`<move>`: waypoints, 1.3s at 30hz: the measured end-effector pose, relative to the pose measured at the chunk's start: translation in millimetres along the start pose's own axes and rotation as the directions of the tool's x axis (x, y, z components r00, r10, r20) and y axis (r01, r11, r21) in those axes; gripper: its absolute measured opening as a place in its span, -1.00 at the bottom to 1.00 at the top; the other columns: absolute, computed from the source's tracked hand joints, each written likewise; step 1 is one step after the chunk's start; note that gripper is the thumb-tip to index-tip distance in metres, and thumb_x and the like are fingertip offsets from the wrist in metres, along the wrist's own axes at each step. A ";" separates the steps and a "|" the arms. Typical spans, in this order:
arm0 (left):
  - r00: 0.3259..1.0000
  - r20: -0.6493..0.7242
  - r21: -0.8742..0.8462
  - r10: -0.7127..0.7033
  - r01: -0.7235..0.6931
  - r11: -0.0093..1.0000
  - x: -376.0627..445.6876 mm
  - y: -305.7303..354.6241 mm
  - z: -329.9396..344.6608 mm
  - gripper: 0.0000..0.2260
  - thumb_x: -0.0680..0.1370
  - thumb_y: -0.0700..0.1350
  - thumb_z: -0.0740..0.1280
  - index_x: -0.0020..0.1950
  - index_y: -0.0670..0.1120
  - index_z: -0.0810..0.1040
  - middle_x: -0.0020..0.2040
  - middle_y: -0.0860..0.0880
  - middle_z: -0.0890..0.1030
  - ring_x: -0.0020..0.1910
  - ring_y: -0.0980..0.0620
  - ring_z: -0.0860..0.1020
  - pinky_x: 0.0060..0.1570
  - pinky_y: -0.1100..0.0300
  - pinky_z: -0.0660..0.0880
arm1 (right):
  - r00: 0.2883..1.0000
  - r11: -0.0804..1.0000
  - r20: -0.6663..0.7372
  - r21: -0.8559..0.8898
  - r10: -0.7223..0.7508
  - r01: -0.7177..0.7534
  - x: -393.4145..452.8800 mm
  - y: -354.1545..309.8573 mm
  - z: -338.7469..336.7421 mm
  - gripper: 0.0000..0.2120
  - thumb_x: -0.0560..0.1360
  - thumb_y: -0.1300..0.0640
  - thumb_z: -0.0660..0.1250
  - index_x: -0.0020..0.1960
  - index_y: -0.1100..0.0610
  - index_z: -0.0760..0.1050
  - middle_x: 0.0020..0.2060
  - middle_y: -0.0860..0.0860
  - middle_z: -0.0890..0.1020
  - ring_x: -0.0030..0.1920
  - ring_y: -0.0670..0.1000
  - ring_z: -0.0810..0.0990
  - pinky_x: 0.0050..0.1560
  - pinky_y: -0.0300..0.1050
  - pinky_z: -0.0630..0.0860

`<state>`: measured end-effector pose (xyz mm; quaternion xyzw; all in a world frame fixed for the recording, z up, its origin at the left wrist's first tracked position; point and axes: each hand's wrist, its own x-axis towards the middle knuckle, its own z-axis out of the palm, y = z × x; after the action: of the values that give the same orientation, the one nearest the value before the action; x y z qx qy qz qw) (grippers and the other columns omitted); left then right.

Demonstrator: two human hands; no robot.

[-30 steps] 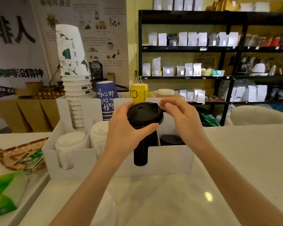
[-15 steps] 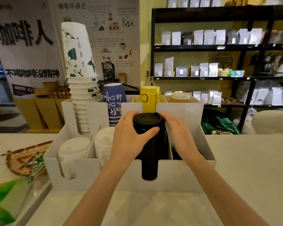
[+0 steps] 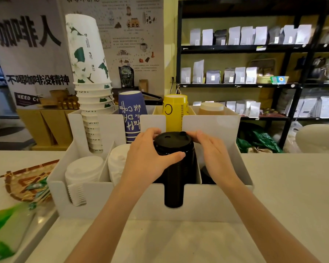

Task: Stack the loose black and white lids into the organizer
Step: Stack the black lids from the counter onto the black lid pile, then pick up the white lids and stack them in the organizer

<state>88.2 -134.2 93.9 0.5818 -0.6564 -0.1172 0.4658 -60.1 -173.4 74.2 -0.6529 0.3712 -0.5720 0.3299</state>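
A tall stack of black lids (image 3: 176,166) stands in the third front compartment of the white organizer (image 3: 207,202), showing through the front slot. My left hand (image 3: 150,160) wraps around the top of the stack, thumb across its front. My right hand (image 3: 215,156) rests against the stack's right side, fingertips on the top lid's rim. Two stacks of white lids (image 3: 84,171) fill the front left compartments. More black lids (image 3: 207,176) lie low in the right compartment, mostly hidden by my right hand.
Paper cup stacks stand in the organizer's back row: white with green leaves (image 3: 89,76), blue (image 3: 132,114), yellow (image 3: 176,112). A woven tray (image 3: 27,179) and a green packet (image 3: 6,224) lie at left. A black shelf with bags (image 3: 254,54) stands behind the counter.
The stack of black lids has gone down into the organizer compartment with both hands on it. My right hand slid from the top lid to the stack's right side.
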 end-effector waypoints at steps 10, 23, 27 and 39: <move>0.999 0.047 0.017 -0.001 0.000 1.000 -0.4 -3.6 0.1 -0.36 0.28 0.12 0.45 0.27 -0.02 0.33 0.23 -0.02 0.46 0.18 0.06 0.39 0.05 0.24 0.32 | 0.999 0.997 -0.036 -0.080 0.011 -0.014 -3.7 -2.1 -0.6 -0.69 0.56 0.10 0.07 0.10 0.12 0.55 0.01 0.04 0.63 0.06 -0.12 0.53 0.06 -0.30 0.41; 1.000 0.011 -0.143 0.020 -0.018 0.990 -46.2 -8.2 -31.4 -0.51 0.41 0.08 0.33 0.30 0.06 0.30 0.31 0.05 0.38 0.30 0.08 0.33 0.26 0.11 0.34 | 0.972 0.947 -0.134 -0.287 -0.192 0.147 -46.2 -31.6 26.1 -0.61 0.45 0.02 0.15 0.26 0.02 0.37 0.24 -0.08 0.42 0.30 -0.10 0.31 0.28 -0.22 0.20; 0.997 0.024 -0.042 0.068 -0.067 0.997 -85.5 -32.9 -52.4 -0.55 0.41 0.14 0.30 0.27 0.13 0.31 0.22 0.16 0.38 0.21 0.19 0.35 0.19 0.21 0.32 | 0.976 0.944 -0.090 -0.283 -0.201 0.168 -78.7 -35.8 46.3 -0.59 0.42 0.05 0.15 0.26 0.05 0.36 0.19 -0.07 0.42 0.27 -0.07 0.33 0.25 -0.27 0.24; 0.922 0.351 0.134 -0.163 0.123 0.983 -170.8 -80.6 -83.3 -0.12 0.19 0.32 0.39 0.40 0.16 0.05 0.44 0.16 0.16 0.31 0.22 0.19 0.30 0.23 0.19 | 0.938 0.960 0.283 -0.247 0.201 -0.132 -167.9 -5.8 87.2 -0.53 0.51 0.05 0.18 0.40 -0.06 0.16 0.25 -0.06 0.44 0.22 -0.11 0.39 0.15 -0.29 0.25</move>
<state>184.4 23.4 1.5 0.6214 -0.6917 -0.2198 0.2952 15.2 -25.2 -16.3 -0.7323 0.4322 -0.3886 0.3549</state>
